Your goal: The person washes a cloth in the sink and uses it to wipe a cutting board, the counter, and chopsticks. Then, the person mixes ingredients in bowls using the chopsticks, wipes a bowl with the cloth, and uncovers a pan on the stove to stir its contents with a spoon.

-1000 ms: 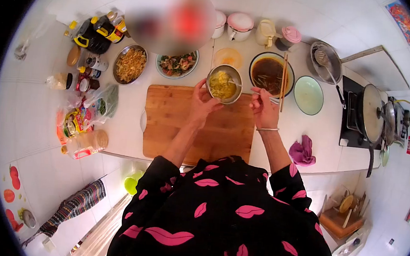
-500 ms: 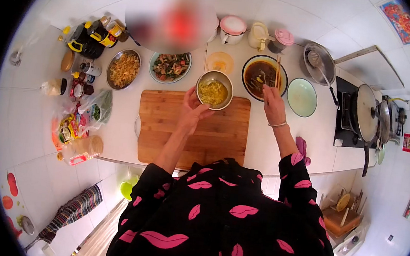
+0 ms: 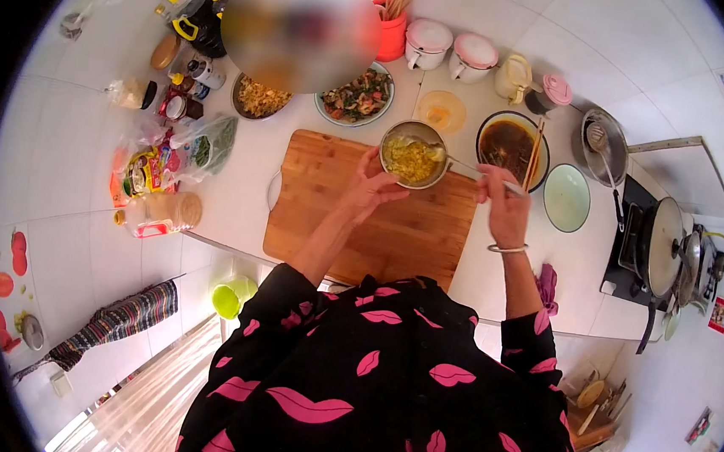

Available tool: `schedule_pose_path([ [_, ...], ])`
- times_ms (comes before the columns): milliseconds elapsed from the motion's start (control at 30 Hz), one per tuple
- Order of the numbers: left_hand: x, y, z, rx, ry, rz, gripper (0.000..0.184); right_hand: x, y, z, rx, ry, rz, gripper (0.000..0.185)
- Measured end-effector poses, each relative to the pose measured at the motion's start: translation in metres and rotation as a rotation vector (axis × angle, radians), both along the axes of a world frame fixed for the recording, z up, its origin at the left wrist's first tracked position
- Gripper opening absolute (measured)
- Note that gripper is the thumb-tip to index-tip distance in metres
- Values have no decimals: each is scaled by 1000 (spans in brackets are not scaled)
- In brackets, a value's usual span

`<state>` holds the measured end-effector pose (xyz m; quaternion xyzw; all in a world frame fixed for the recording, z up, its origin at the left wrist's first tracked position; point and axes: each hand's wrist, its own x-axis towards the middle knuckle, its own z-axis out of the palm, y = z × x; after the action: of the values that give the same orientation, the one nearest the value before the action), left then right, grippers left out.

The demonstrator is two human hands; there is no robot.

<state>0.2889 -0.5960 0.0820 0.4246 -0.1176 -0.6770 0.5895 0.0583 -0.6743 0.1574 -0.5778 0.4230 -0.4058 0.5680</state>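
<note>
My left hand (image 3: 372,186) grips a small metal bowl (image 3: 414,154) of yellow minced food by its left rim, above the wooden cutting board (image 3: 362,226). Pinched in my right hand (image 3: 504,205) is a metal spoon (image 3: 466,169), its head inside the small bowl. Behind my right hand stands a dark-rimmed bowl (image 3: 507,148) of brown sauce, with chopsticks (image 3: 534,153) resting across its right side. A pale shallow dish (image 3: 440,111) lies behind the small bowl.
Left rear are a dish of vegetables and meat (image 3: 357,96), a bowl of chopped food (image 3: 259,99) and bottles (image 3: 198,35). To the right are a green bowl (image 3: 566,198), a strainer in a metal basin (image 3: 600,138), a purple cloth (image 3: 548,287) and a lidded pan (image 3: 661,224).
The spoon has moved from the sauce bowl back into the small metal bowl, with my right hand drawn nearer. The view has turned, so the counter items appear shifted.
</note>
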Motion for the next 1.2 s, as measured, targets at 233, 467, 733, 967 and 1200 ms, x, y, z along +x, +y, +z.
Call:
schedule_pose_path([
  [233, 20, 20, 14, -32, -45, -102, 66, 65, -3, 15, -633, 387, 326, 17],
  [467, 48, 36, 25, -68, -2, -156, 64, 65, 9, 37, -814, 475, 951, 30],
  [733, 62, 47, 28, -24, 73, -223, 69, 78, 4, 53, -850, 473, 982, 28],
  [967, 76, 58, 32, -22, 35, -201, 71, 70, 6, 39, -739, 357, 895, 22],
  [1200, 97, 84, 22, -50, 140, -65, 69, 118, 42, -15, 25, 76, 512, 23],
])
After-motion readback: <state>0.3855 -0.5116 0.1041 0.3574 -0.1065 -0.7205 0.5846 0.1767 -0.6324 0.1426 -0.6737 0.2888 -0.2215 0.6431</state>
